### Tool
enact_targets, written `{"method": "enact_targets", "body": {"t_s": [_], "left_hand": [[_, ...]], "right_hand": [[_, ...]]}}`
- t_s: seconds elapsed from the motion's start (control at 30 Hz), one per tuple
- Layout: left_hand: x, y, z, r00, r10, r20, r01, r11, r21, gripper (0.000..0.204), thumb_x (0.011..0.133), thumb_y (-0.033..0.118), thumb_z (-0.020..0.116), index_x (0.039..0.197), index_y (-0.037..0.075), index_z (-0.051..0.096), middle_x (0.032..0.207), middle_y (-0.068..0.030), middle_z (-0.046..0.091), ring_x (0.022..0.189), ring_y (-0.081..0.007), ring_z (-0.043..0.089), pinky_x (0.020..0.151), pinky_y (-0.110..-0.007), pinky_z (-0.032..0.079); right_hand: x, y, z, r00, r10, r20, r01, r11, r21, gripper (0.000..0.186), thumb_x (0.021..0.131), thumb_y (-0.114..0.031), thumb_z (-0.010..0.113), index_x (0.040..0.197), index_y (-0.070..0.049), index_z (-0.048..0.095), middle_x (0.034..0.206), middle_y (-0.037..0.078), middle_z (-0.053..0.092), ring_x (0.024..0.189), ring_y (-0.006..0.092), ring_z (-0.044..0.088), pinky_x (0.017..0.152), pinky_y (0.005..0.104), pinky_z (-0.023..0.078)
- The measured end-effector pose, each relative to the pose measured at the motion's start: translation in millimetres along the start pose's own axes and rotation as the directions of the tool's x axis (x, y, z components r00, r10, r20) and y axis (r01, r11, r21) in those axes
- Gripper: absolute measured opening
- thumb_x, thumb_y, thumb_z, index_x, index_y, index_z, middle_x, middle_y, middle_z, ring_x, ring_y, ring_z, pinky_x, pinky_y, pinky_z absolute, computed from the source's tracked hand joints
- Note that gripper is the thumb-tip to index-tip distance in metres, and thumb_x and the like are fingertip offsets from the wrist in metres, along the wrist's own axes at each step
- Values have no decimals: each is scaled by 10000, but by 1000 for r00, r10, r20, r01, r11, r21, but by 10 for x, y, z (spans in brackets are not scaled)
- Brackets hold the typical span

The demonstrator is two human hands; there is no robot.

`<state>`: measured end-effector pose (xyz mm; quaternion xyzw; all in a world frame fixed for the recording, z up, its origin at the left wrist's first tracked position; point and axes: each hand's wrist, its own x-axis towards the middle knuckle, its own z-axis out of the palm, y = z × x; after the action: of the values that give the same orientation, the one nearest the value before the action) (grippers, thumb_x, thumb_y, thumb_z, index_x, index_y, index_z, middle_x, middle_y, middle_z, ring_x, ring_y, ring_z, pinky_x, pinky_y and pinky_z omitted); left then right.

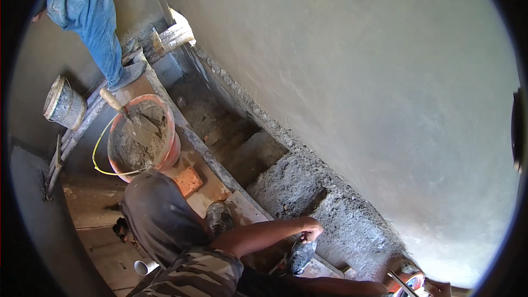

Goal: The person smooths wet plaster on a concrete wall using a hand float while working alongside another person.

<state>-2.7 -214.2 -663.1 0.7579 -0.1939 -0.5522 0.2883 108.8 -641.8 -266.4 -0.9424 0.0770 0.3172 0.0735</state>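
My left arm reaches out from a camouflage sleeve, and my left hand (312, 229) is closed, its fingers curled in just above a dark shoe (301, 254). Whatever those fingers hold, if anything, is hidden. Along the lower edge my right forearm (341, 286) stretches to the right. My right hand (391, 291) is mostly cut off there, beside a red-rimmed container (416, 281) and a thin grey bar (402, 283); its fingers cannot be made out. Close by the left hand lies rough grey mortar (352, 225) on a stepped surface at the foot of the wall.
An orange bucket (175, 151) of wet mortar holds a wooden-handled trowel (140, 129). An orange brick (188, 181) lies beside it on planks. Farther left stand a splashed pail (65, 104) and another person in jeans (91, 16). A recess (236, 137) runs along the plastered wall (385, 88).
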Motion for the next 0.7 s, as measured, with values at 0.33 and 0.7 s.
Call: {"method": "enact_targets", "body": {"t_s": [0.33,0.7], "left_hand": [[-505,-1394,679,953,-247,-172,82,762,-642,182,846,233,646,765,81,707,666,-36,630,557,-157,547,508,-343,449],[-556,-787,870,478,-600,-641,-794,-607,-23,281,985,315,556,1185,118,579,1114,-8,627,950,-98,572,835,-292,437]], "right_hand": [[1282,-2553,1738,671,-620,407,523,785,332,265,957,-224,604,1091,-4,664,860,25,661,770,115,592,682,283,495],[1959,-2950,4293,111,-795,596,-643,400,653,539,903,-316,603,1278,57,499,1100,169,602,843,192,596,758,331,539]]}}
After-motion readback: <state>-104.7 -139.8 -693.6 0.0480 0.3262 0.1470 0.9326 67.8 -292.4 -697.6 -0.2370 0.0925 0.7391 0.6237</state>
